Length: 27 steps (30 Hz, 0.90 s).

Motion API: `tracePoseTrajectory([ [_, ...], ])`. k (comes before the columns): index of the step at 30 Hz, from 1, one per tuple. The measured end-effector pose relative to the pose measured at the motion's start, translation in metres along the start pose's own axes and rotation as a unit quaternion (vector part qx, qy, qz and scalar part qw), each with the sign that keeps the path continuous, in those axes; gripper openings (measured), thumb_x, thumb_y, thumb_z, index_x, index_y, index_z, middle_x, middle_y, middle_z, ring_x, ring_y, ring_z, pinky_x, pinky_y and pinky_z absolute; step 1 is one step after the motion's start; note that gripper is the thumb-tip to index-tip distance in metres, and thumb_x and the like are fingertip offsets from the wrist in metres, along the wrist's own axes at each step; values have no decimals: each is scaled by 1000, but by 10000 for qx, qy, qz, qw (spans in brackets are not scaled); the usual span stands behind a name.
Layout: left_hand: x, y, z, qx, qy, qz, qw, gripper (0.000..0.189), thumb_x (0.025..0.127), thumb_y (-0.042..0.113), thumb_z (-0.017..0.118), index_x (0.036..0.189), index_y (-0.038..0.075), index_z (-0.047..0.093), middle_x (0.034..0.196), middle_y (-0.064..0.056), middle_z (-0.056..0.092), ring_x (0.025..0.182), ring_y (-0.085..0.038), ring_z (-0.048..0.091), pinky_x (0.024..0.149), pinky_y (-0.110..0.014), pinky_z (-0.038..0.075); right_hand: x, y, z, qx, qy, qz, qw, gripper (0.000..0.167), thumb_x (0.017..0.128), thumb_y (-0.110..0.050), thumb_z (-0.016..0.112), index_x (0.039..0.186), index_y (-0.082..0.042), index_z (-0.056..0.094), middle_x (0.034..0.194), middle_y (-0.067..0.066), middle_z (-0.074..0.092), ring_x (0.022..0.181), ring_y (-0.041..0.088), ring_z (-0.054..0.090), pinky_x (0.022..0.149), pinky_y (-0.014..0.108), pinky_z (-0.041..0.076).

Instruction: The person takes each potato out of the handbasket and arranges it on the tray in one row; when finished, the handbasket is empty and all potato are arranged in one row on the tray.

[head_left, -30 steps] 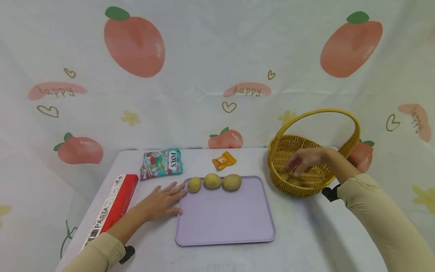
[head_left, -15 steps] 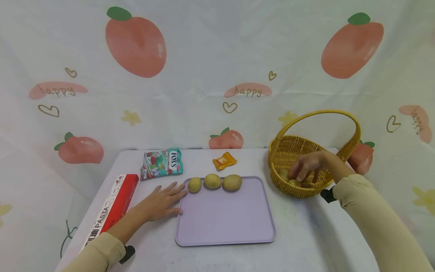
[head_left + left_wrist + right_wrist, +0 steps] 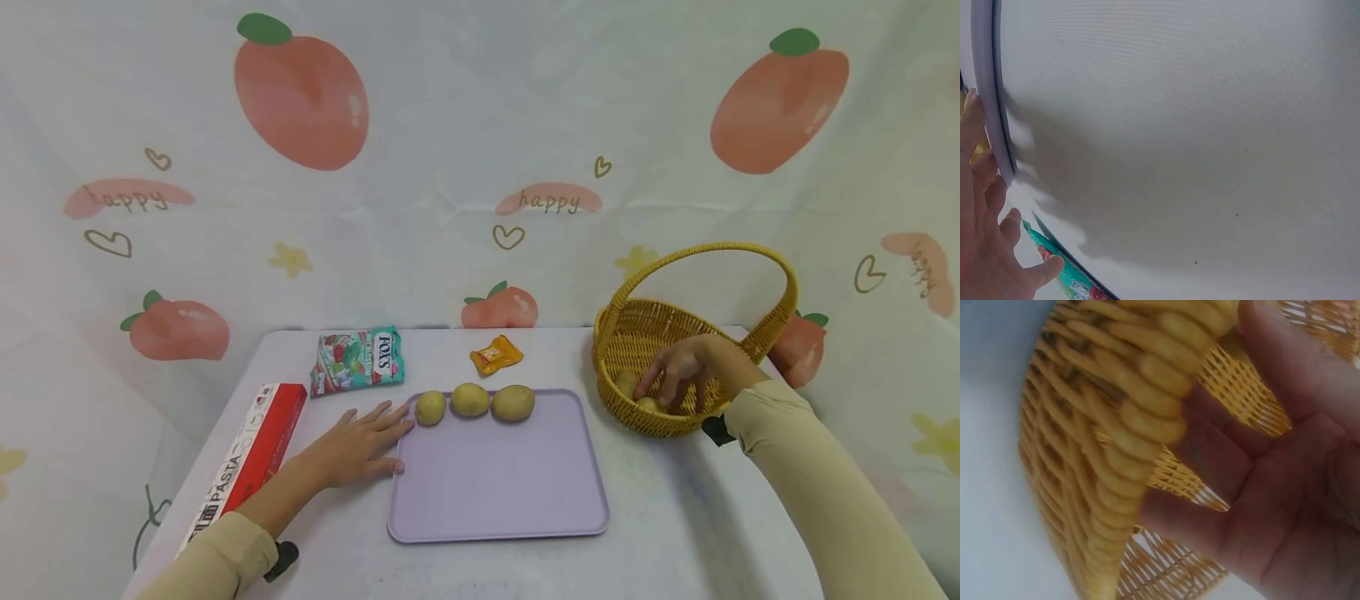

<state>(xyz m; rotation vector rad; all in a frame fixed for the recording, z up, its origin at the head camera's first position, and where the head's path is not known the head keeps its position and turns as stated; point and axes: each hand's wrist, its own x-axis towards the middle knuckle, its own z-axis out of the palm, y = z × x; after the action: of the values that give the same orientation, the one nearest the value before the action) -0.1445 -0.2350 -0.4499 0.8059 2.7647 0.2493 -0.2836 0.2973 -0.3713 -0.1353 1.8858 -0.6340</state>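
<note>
My left hand [image 3: 360,448] lies with its fingers spread at the left rim of a lilac tray [image 3: 495,475]. Three potatoes sit along the tray's back edge: a left one [image 3: 430,408], a middle one [image 3: 469,400] and a right one [image 3: 513,403]. Inside a yellow wicker basket [image 3: 660,423] my right hand [image 3: 684,367] reaches down, thumb and fingers about a potato [image 3: 648,404]; I cannot tell whether they grip it. Another potato [image 3: 627,383] lies just left of it. In the right wrist view the basket's rim [image 3: 1141,419] hides the fingertips.
Behind the tray are a green candy bag [image 3: 357,361] and a small orange packet [image 3: 496,356]. A red and white pasta box [image 3: 251,454] lies along the table's left side. The basket's tall handle [image 3: 712,247] arches over the right wrist.
My right hand has shifted from the basket's left potato, lower and slightly right, to the potato beside it. The left hand and the tray's potatoes have stayed put.
</note>
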Motion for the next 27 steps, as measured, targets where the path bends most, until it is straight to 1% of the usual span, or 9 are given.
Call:
tracePoseTrajectory([
  [4,0,1,-1,10,18,15,10000,74,95,56,57,154,17,38,161,-10,31,148,-39,23,110,-72,21,1,-3,7,-99,133,62,9998,47,87,6,68,132,-2,60,114,15,60,103,30,65,91,52,54],
  [7,1,1,-1,26,17,21,10000,74,95,56,57,155,17,38,161,-10,31,148,-39,23,110,-72,21,2,-6,10,-186,192,102,9996,48,87,9,67,133,3,55,112,16,57,100,27,66,92,45,55],
  [10,2,0,1,50,30,52,10000,74,95,56,57,155,17,38,161,-11,31,148,-40,23,109,-73,22,3,-8,10,-411,235,140,9988,48,87,8,68,133,4,55,117,16,53,102,26,64,92,43,55],
  [14,3,-1,3,91,24,27,10000,74,94,55,58,155,18,37,161,-9,30,148,-39,23,110,-72,22,4,-10,9,-840,161,-11,9963,47,88,4,69,134,3,56,117,15,55,102,25,65,92,44,55],
  [17,4,-1,4,118,14,4,9999,74,94,55,58,155,19,37,162,-8,30,149,-38,22,110,-71,22,2,-10,6,-904,50,-308,9954,47,89,3,67,135,4,55,110,12,60,97,23,67,91,43,55],
  [19,3,-1,4,112,22,10,9999,74,94,55,59,155,18,38,162,-9,30,149,-38,22,110,-72,22,-2,-10,3,-893,-24,-636,9940,49,90,1,68,137,6,53,105,8,63,94,19,67,90,40,55],
  [21,3,-1,4,111,22,8,9999,73,94,54,59,155,18,38,162,-9,30,149,-38,22,110,-72,22,-6,-12,0,-894,-26,-974,9912,53,91,-2,68,139,9,50,99,9,68,92,19,68,90,39,56],
  [24,2,-1,3,95,21,10,10000,73,94,54,59,154,17,38,161,-9,30,148,-39,23,110,-72,22,-15,-16,-2,-1114,123,-1472,9827,57,92,-9,70,141,10,47,99,9,71,91,17,67,87,32,55],
  [27,1,-1,3,92,26,19,10000,73,95,54,58,154,17,38,161,-9,30,148,-39,23,110,-72,21,-24,-22,-2,-1358,346,-1897,9718,55,92,-11,70,140,8,50,102,9,71,92,18,67,84,28,54],
])
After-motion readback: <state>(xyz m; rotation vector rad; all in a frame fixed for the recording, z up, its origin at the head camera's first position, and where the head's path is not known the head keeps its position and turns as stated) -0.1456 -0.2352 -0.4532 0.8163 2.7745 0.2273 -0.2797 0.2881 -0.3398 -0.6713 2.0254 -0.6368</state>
